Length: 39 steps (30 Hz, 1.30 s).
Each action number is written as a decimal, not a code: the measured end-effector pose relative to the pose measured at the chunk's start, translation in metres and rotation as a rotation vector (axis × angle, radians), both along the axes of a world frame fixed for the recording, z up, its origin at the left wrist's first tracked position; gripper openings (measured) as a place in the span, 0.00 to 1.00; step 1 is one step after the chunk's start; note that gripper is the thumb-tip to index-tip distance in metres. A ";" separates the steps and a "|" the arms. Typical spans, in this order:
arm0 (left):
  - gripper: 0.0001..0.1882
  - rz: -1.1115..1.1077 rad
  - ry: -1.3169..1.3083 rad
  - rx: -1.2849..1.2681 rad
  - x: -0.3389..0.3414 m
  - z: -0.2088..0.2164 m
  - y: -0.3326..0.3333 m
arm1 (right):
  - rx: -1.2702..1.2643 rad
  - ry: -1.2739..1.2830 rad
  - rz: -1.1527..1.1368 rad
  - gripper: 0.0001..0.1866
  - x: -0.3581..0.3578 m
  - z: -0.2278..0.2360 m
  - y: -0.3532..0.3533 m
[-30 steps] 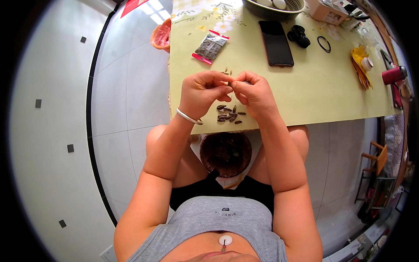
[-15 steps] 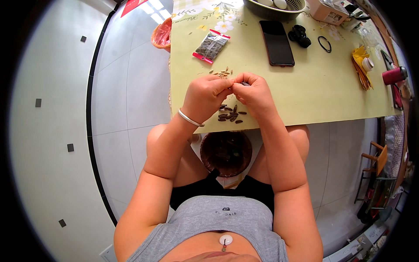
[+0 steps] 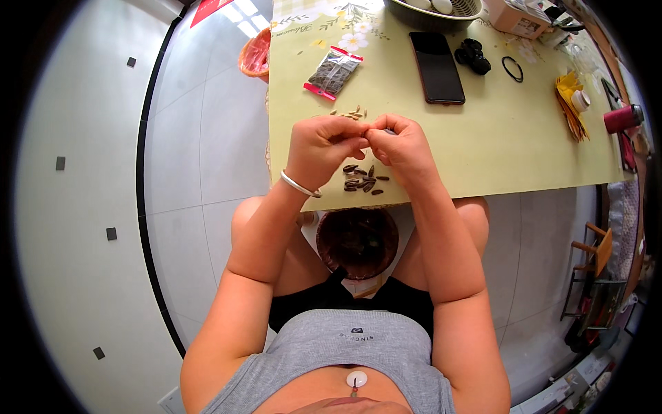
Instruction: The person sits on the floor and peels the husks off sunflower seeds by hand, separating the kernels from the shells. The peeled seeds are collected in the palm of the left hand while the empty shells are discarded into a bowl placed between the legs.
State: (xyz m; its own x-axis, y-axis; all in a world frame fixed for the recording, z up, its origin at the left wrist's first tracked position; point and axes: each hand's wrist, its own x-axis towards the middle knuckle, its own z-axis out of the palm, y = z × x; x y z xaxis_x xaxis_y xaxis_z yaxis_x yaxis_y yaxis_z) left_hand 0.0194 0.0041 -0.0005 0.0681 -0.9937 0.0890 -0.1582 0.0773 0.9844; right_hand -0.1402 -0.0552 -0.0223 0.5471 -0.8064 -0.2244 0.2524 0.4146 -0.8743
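My left hand [image 3: 325,146] and my right hand [image 3: 401,146] meet at the fingertips above the table, both closed in a pinch. Between them is a sunflower seed, almost wholly covered by the fingers. A small dark grey bit shows at the right hand's curled index finger. Just below the hands, near the table edge, lies a loose pile of dark striped sunflower seeds [image 3: 364,182]. Beyond my left hand are several pale shelled kernels [image 3: 354,112], partly hidden by that hand. A clear packet of seeds with pink ends [image 3: 334,73] lies farther off.
A black phone [image 3: 437,67], a small black object [image 3: 473,56] and a black band [image 3: 512,69] lie beyond my right hand. At the far edge stands a basket [image 3: 452,21] with white eggs. Below the table edge, between my knees, is a dark brown bin [image 3: 357,265].
My left hand's lower fingers have spread a little from its pinch, and its wrist has lifted slightly. The fingertips of both hands still meet; everything on the table stays put.
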 end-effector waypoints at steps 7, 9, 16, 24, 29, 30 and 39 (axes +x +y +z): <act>0.07 0.046 0.416 0.241 0.007 -0.003 -0.005 | -0.064 0.011 -0.124 0.03 0.010 -0.010 0.007; 0.07 0.044 0.424 0.241 0.008 -0.006 -0.006 | -0.112 0.050 -0.151 0.03 0.012 -0.011 0.008; 0.05 0.073 0.154 0.099 -0.002 -0.012 -0.008 | -0.119 0.072 -0.143 0.05 0.011 -0.013 0.005; 0.01 0.141 -0.113 -0.077 -0.014 -0.008 -0.006 | -0.222 0.129 -0.191 0.05 0.013 -0.004 0.009; 0.01 0.139 0.065 -0.011 -0.012 -0.003 -0.003 | -0.243 0.177 -0.162 0.04 0.007 -0.002 0.007; 0.02 0.158 0.027 0.018 -0.010 -0.001 -0.003 | -0.194 0.147 -0.144 0.04 0.005 -0.003 0.006; 0.04 0.215 -0.647 -0.141 0.039 -0.007 -0.006 | -0.015 0.100 0.454 0.03 -0.015 0.016 0.044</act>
